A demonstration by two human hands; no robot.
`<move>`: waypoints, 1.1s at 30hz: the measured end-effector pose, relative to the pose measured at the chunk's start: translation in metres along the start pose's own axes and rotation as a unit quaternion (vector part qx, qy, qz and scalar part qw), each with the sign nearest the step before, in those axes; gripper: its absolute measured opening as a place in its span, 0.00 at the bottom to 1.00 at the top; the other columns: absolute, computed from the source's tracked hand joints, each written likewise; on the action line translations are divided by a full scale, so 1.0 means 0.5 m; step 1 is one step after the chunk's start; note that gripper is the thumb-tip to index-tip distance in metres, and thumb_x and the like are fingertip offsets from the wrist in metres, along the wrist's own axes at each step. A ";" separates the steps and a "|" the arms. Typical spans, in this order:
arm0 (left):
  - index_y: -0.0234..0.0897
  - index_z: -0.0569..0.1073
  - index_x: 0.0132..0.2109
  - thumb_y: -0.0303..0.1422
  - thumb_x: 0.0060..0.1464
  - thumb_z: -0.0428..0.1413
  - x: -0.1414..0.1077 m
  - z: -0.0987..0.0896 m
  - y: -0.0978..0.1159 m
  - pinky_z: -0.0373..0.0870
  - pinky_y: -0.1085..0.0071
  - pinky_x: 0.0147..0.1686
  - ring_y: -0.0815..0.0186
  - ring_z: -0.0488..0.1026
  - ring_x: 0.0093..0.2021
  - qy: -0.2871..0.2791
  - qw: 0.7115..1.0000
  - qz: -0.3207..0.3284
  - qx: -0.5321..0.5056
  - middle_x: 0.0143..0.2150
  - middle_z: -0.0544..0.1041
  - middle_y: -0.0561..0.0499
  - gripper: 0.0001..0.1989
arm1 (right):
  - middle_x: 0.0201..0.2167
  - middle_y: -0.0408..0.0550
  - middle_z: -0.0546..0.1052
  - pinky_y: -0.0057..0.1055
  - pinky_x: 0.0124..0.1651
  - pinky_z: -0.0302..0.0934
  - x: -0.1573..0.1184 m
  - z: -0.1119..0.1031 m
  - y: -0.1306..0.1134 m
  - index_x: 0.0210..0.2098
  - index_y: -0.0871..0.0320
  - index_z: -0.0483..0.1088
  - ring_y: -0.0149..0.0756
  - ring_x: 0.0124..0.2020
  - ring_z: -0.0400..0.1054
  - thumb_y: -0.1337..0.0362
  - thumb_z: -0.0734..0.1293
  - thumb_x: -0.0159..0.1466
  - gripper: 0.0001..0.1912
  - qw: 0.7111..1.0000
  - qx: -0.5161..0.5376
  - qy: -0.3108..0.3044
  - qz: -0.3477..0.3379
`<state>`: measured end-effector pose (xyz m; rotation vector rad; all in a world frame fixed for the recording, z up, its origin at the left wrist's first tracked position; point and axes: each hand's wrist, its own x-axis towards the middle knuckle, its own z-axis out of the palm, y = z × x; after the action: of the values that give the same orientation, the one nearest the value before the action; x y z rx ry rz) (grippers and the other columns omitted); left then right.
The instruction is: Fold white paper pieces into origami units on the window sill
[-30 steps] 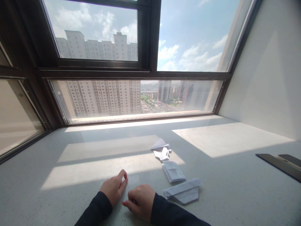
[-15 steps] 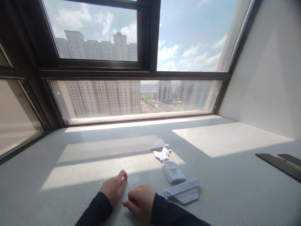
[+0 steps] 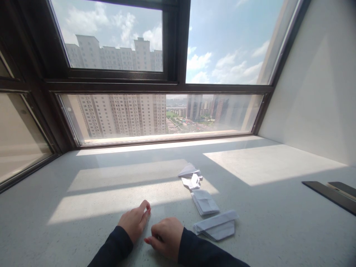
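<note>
My left hand (image 3: 135, 221) rests on the pale sill, its fingers curled in and the thumb close to the index finger. Nothing shows in it. Beside it, my right hand (image 3: 167, 237) is closed in a loose fist with the thumb pointing left, also with nothing visible inside. The two hands are apart. Just right of the right hand and sleeve lies a folded white paper piece (image 3: 219, 230) with a long flap. Behind that is a squarish folded paper stack (image 3: 205, 203). Farther back, a smaller folded paper (image 3: 194, 181) touches a pointed folded paper (image 3: 189, 170).
The broad speckled sill (image 3: 97, 237) carries patches of sunlight and shadow. A dark-framed window (image 3: 161, 89) runs along the back, with tall buildings outside. At the right edge lie dark flat objects (image 3: 330, 196), partly cut off, below a white wall (image 3: 314, 104).
</note>
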<state>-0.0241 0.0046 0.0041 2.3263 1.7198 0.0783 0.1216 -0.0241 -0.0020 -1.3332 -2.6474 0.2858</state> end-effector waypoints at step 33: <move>0.40 0.60 0.36 0.34 0.54 0.40 -0.002 0.000 0.003 0.55 0.75 0.23 0.66 0.69 0.25 0.018 1.000 0.001 -0.006 0.23 0.71 0.54 0.07 | 0.21 0.45 0.76 0.26 0.22 0.44 0.000 -0.005 -0.003 0.23 0.57 0.70 0.31 0.24 0.68 0.55 0.58 0.56 0.16 1.000 0.002 0.000 0.003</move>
<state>-0.0231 0.0031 0.0046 2.3312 1.7297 0.1323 0.1210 -0.0249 0.0010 -1.3389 -2.6415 0.2921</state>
